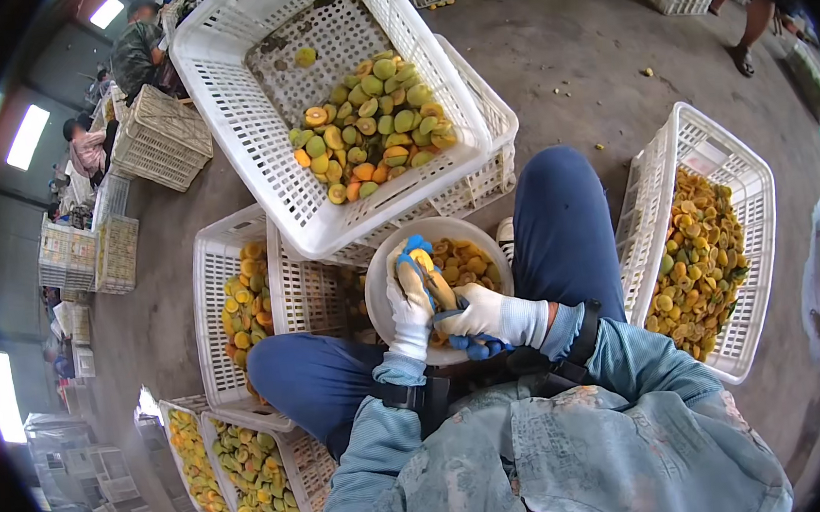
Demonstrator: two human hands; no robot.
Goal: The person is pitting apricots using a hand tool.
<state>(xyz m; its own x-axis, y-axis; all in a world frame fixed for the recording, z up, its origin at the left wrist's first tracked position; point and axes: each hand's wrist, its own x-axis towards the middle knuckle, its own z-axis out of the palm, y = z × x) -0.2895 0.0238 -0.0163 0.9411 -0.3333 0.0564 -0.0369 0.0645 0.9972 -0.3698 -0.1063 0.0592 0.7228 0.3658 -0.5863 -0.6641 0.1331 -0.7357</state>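
Note:
My left hand (409, 292), in a white glove with blue coating, holds a yellow piece of cut citrus fruit (421, 259) between its fingers. A flat brownish tool (442, 290), its exact kind unclear, reaches from my right hand (487, 315) up to the fruit. The right glove is white and blue too, with its fingers closed around the tool's lower end. Both hands are above a round white tub (378, 288), between my knees. Orange-yellow fruit pieces (461, 257) lie inside it, partly hidden by my hands.
A large white crate (290, 226) of green and orange citrus is propped on another crate ahead. Crates of fruit stand left (206, 303), lower left (225, 484) and right (766, 225). People (140, 56) sit among stacked crates at far left. A person's leg (756, 28) shows upper right.

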